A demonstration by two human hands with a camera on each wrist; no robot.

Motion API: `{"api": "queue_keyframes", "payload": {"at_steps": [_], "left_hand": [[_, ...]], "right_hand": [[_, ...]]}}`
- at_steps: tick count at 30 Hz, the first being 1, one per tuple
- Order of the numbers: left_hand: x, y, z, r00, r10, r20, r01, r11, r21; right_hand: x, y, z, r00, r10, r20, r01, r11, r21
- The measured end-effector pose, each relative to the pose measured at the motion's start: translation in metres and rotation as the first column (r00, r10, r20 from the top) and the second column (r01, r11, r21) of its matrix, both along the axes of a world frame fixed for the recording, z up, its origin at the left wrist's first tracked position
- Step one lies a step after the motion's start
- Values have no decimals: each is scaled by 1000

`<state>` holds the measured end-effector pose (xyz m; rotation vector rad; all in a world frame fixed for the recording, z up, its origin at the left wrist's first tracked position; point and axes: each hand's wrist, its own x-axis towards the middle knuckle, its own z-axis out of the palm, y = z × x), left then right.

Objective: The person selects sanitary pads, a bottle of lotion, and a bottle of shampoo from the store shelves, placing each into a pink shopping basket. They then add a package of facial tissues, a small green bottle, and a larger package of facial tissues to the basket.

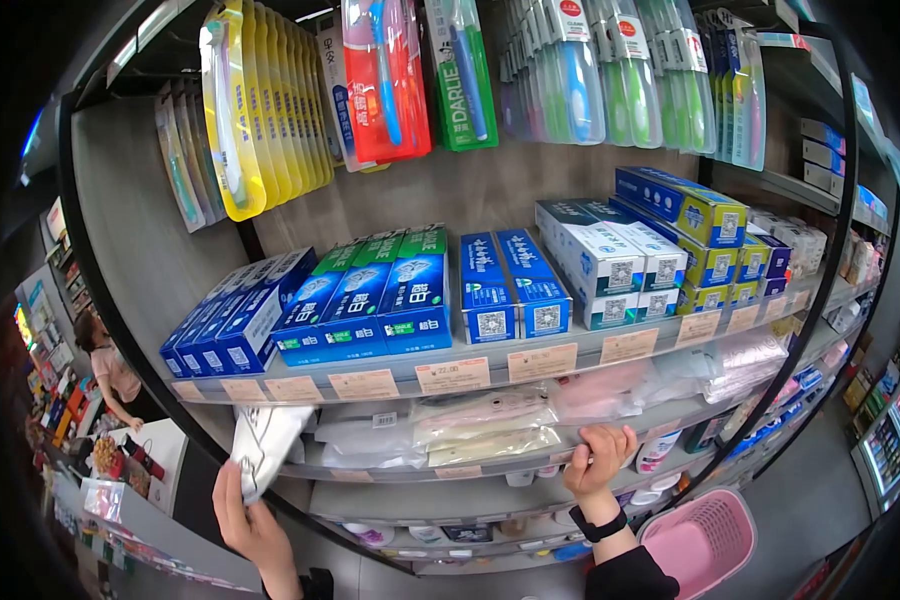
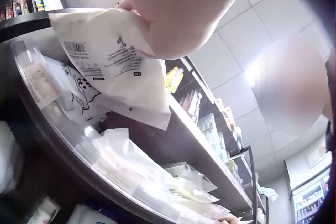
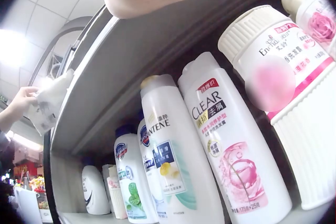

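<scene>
My left hand [image 1: 253, 525] pinches a flat white plastic packet [image 1: 268, 448] at the left end of the shelf below the toothpaste. Printed text and a barcode show on this packet [image 2: 113, 50] in the left wrist view, where another white packet with a black line drawing [image 2: 79, 95] lies beneath it on the shelf. Farther right, my right hand [image 1: 597, 460] has its fingers curled over the front edge of that same shelf [image 1: 515, 462], near clear bags with pale yellow and pink contents [image 1: 485, 420].
Toothpaste boxes [image 1: 365, 300] line the shelf above, with packaged toothbrushes [image 1: 270, 110] hanging over them. Bottles of shampoo [image 3: 178, 150] stand on a lower shelf. A pink basket [image 1: 705, 540] is by my right forearm. Another person [image 1: 110, 370] is beside a counter at far left.
</scene>
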<state>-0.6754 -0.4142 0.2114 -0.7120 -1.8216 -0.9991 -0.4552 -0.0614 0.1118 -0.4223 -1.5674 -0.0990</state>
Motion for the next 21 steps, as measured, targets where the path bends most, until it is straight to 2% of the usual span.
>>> {"api": "queue_keyframes", "payload": {"at_steps": [2, 4, 6, 7, 8, 9, 10, 11, 12, 13, 14, 15, 16, 18, 19, 20, 21], "left_hand": [[8, -24, -27, 995, -3, -101, 0, 999, -36], [27, -28, -45, 992, 13, -122, 8, 985, 173], [36, -47, -71, 994, -104, -38, 111, 946, 305], [5, -72, -117, 895, -94, -436, 172, 975, 143], [2, -57, -120, 764, -131, -631, 260, 958, 117], [0, -40, -122, 594, -146, -791, 317, 946, 64], [48, 7, -80, 548, -154, -822, 461, 876, 142], [87, -10, -71, 721, -568, -397, 636, 769, 56], [100, -14, -63, 691, -696, -197, 692, 715, -102], [106, -7, -66, 650, -754, -93, 738, 656, -161], [112, 0, -68, 604, -797, 15, 781, 587, -212], [116, 11, -71, 572, -817, 71, 804, 543, -242], [121, 23, -74, 540, -832, 126, 826, 494, -271], [132, 40, -79, 498, -839, 220, 853, 427, -300], [135, 48, -85, 442, -848, 292, 878, 342, -336], [138, 55, -91, 387, -848, 363, 896, 252, -366], [141, 63, -95, 363, -852, 378, 906, 228, -356]], "right_hand": [[-1, 0, 1, 1000, -6, 8, 6, 1000, 5], [1, -3, 4, 999, -43, 19, 43, 999, 3], [3, -8, 9, 1000, 13, 20, -11, 998, -60], [7, -8, 6, 997, 72, 25, -69, 991, -111], [12, -12, 12, 998, 39, 41, -34, 993, -117], [17, -18, 22, 989, 144, 33, -136, 977, -164], [25, -24, 29, 969, 245, 17, -236, 949, -210], [35, -32, 31, 976, 214, 30, -202, 954, -220], [46, -40, 32, 933, 360, -28, -354, 899, -256], [57, -45, 30, 864, 495, -93, -499, 819, -281], [72, -52, 18, 818, 574, -33, -541, 748, -384], [87, -65, 15, 701, 699, -142, -588, 454, -670], [99, -78, 13, 586, 748, -310, -542, 79, -836], [110, -83, -20, 457, 814, -358, -414, -161, -896], [118, -82, -57, 401, 871, -284, -259, -190, -947], [129, -89, -15, 422, 837, -347, 57, -407, -912], [136, -96, -36, 412, 762, -499, -56, -526, -849]]}}
